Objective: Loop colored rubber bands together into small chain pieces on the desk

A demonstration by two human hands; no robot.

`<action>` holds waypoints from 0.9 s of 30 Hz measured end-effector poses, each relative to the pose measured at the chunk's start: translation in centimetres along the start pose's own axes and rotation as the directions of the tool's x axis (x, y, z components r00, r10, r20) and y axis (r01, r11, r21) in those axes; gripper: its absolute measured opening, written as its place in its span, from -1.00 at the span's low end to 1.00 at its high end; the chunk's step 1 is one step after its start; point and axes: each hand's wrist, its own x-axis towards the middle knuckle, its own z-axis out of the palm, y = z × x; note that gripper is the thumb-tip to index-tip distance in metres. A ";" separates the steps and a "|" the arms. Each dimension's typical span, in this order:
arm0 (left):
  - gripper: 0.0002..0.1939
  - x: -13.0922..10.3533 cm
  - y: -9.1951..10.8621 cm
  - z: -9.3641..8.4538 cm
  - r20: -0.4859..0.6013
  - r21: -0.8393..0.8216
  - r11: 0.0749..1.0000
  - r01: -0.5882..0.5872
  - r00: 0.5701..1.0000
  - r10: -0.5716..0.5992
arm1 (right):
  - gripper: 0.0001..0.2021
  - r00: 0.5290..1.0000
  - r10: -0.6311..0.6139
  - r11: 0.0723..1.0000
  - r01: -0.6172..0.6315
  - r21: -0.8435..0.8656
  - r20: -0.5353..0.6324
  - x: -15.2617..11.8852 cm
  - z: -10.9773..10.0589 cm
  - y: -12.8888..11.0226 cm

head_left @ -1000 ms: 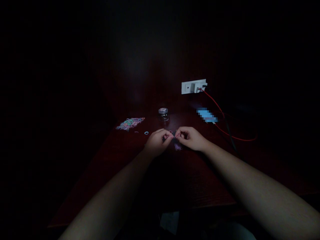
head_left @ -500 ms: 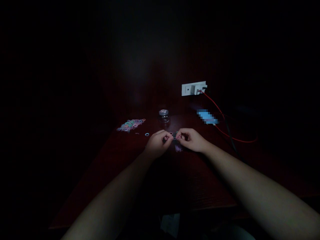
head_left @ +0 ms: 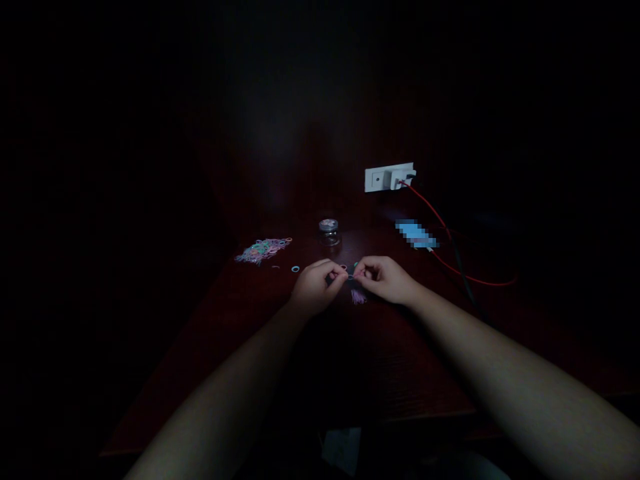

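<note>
Over the dark red table, my left hand [head_left: 317, 285] and my right hand [head_left: 383, 279] face each other, thumb and fingers pinched. A small pale elastic band [head_left: 351, 277] spans the short gap between them, one side in each pinch. Just below it on the table lies a little bunch of purple elastic bands [head_left: 358, 297]. A pink band [head_left: 343, 267] shows behind the fingertips, and a green one [head_left: 356, 265] partly behind my right hand. To the left of my left hand is a single light blue band [head_left: 295, 269].
A heap of mixed-colour bands [head_left: 263, 250] lies at the left. Behind my hands stands a small clear jar with a lid [head_left: 329, 230]. At the right, a blurred-out phone [head_left: 417, 234] joins a red cable [head_left: 463, 275] running to a wall socket [head_left: 389, 177]. The table's front edge [head_left: 425, 417] is near me.
Both hands stay nearly in place, still pinching the band. The band between them looks slightly more rounded. The whole view has shifted a little.
</note>
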 end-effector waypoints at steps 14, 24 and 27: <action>-0.88 -0.3 0.0 0.3 0.011 -0.043 0.999 0.017 1.000 -0.016 | -0.83 1.000 -0.010 1.000 0.010 -0.018 0.001 0.0 -0.1 -0.1; -0.85 -0.3 -0.3 0.2 -0.001 -0.030 0.999 -0.012 1.000 0.012 | -0.82 1.000 -0.012 1.000 0.012 0.012 0.007 0.1 -0.1 0.2; -0.84 -0.3 -0.3 0.1 -0.013 -0.027 1.000 -0.010 1.000 0.010 | -0.83 1.000 -0.012 1.000 0.012 0.024 0.000 0.1 -0.1 0.2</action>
